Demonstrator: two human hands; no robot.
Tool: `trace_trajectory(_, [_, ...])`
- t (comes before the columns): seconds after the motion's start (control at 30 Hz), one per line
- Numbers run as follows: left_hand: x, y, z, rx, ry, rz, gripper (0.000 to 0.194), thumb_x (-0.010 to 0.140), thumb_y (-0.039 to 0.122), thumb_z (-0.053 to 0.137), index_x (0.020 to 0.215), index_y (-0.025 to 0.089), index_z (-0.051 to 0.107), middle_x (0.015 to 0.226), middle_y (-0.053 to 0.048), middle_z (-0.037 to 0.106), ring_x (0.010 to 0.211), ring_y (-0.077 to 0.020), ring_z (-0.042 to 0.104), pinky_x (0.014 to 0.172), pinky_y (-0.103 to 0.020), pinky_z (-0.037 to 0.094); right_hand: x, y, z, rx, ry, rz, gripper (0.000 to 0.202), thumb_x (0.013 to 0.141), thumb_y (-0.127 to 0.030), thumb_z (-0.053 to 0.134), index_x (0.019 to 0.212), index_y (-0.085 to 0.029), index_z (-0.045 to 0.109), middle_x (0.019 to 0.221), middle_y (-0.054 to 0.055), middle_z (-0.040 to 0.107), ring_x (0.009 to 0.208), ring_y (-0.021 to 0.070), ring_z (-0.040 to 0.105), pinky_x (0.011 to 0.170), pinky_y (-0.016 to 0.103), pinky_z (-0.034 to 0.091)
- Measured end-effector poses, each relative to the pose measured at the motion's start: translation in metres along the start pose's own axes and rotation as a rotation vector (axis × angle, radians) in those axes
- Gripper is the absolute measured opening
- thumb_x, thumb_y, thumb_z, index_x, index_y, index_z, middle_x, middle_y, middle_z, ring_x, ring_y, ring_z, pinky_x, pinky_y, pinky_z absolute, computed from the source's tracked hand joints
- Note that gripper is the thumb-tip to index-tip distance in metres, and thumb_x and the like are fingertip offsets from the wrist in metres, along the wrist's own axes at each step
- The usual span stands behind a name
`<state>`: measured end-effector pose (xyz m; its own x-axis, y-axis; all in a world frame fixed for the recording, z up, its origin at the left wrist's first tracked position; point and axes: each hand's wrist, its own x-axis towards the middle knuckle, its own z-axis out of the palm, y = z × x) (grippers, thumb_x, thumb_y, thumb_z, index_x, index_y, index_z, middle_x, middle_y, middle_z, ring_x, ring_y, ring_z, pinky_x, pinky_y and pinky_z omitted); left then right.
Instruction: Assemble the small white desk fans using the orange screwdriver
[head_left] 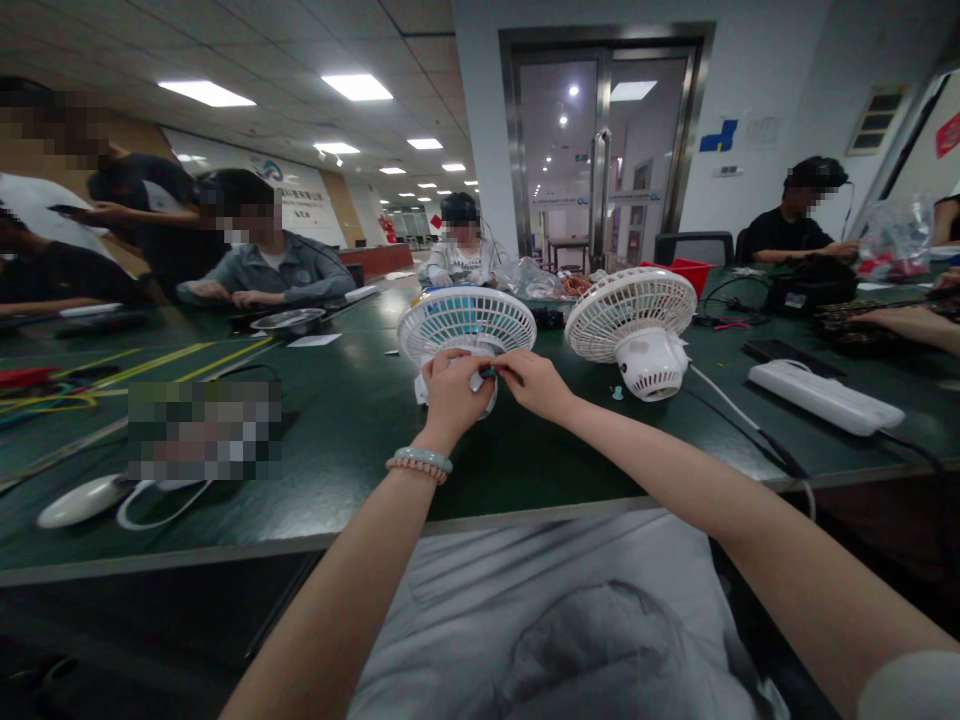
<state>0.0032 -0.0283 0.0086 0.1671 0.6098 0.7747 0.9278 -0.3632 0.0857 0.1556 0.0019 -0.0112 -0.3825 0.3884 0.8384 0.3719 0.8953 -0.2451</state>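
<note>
A white fan head (469,315) with a round grille and blue blades stands on the green table in front of me, its back toward me. My left hand (455,392) is closed at the back of its motor housing, mostly covering that part. Close beside it, my right hand (536,382) has thumb and fingertips pinched together. A small dark green piece (487,372) shows between the fingertips of both hands; its kind cannot be made out. To the right, a second white fan head (630,330) rests on the table with its cord trailing off.
On the right lies a white power strip (825,396). A small pale blue piece (617,392) sits near the second fan. At left are a white rounded object (82,502) and yellow strips (161,368). Several people sit around the table; a metal dish (289,320) stands farther back.
</note>
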Motion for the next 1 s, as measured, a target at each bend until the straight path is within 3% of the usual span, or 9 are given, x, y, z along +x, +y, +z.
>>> trace_trajectory(0.13, [0.000, 0.000, -0.001, -0.001, 0.007, -0.004, 0.024, 0.069, 0.027, 0.056, 0.090, 0.026, 0.065, 0.090, -0.003, 0.066, 0.101, -0.0248, 0.049, 0.089, -0.044, 0.028, 0.000, -0.004, -0.009, -0.023, -0.031, 0.007, 0.026, 0.082, -0.012, 0.041, 0.102, -0.015, 0.057, 0.097, 0.006, 0.062, 0.092, 0.0144, 0.055, 0.085, 0.027, 0.041])
trace_trajectory(0.23, [0.000, -0.001, -0.001, 0.001, 0.002, -0.010, 0.023, 0.069, 0.028, 0.056, 0.090, 0.027, 0.065, 0.089, -0.003, 0.066, 0.102, -0.0246, 0.049, 0.089, -0.043, 0.028, 0.001, -0.004, -0.023, -0.182, -0.204, -0.015, 0.023, 0.082, -0.015, 0.043, 0.099, -0.017, 0.059, 0.099, 0.008, 0.060, 0.094, 0.0166, 0.054, 0.082, 0.029, 0.042])
trace_trajectory(0.33, [0.000, -0.001, -0.001, 0.002, -0.007, -0.010, 0.022, 0.070, 0.028, 0.056, 0.090, 0.027, 0.065, 0.089, -0.003, 0.067, 0.102, -0.0244, 0.049, 0.090, -0.043, 0.028, 0.000, 0.001, -0.037, -0.389, -0.397, 0.159, 0.025, 0.081, -0.027, 0.049, 0.103, -0.019, 0.058, 0.103, 0.011, 0.057, 0.090, 0.0210, 0.057, 0.073, 0.031, 0.044])
trace_trajectory(0.47, [-0.001, -0.002, -0.002, -0.006, -0.015, -0.011, 0.022, 0.070, 0.027, 0.056, 0.090, 0.027, 0.065, 0.090, -0.003, 0.067, 0.102, -0.0247, 0.048, 0.090, -0.043, 0.028, -0.005, 0.009, -0.045, -0.469, -0.690, 0.457, 0.054, 0.075, -0.058, 0.048, 0.113, -0.020, 0.053, 0.106, 0.016, 0.057, 0.088, 0.0275, 0.059, 0.068, 0.037, 0.046])
trace_trajectory(0.53, [0.000, -0.002, -0.002, -0.008, -0.012, -0.009, 0.022, 0.070, 0.027, 0.055, 0.090, 0.026, 0.065, 0.089, -0.003, 0.066, 0.102, -0.0248, 0.048, 0.090, -0.043, 0.028, -0.006, 0.011, -0.044, -0.442, -0.800, 0.488, 0.059, 0.072, -0.063, 0.047, 0.113, -0.021, 0.054, 0.107, 0.015, 0.057, 0.091, 0.0289, 0.058, 0.068, 0.038, 0.046])
trace_trajectory(0.6, [0.000, -0.001, -0.002, -0.010, -0.003, -0.003, 0.022, 0.070, 0.026, 0.055, 0.089, 0.026, 0.065, 0.089, -0.003, 0.066, 0.102, -0.0248, 0.048, 0.090, -0.043, 0.028, -0.006, 0.013, -0.041, -0.428, -0.847, 0.463, 0.053, 0.073, -0.058, 0.050, 0.112, -0.022, 0.054, 0.109, 0.014, 0.058, 0.093, 0.0285, 0.058, 0.068, 0.036, 0.046])
trace_trajectory(0.83, [0.000, 0.000, -0.002, -0.001, 0.000, -0.011, 0.022, 0.070, 0.027, 0.055, 0.089, 0.027, 0.065, 0.088, -0.002, 0.066, 0.101, -0.0249, 0.048, 0.090, -0.043, 0.028, -0.009, 0.020, -0.038, -0.418, -0.772, 0.404, 0.037, 0.071, -0.042, 0.055, 0.101, -0.021, 0.057, 0.097, 0.011, 0.061, 0.084, 0.0254, 0.059, 0.060, 0.030, 0.043])
trace_trajectory(1.0, [0.000, -0.001, -0.001, -0.012, -0.006, -0.010, 0.023, 0.069, 0.027, 0.056, 0.090, 0.027, 0.065, 0.089, -0.002, 0.066, 0.102, -0.0249, 0.048, 0.091, -0.044, 0.027, -0.006, 0.011, -0.043, -0.474, -0.443, 0.378, 0.024, 0.076, -0.033, 0.051, 0.097, -0.021, 0.054, 0.090, 0.008, 0.061, 0.079, 0.0216, 0.058, 0.061, 0.028, 0.040])
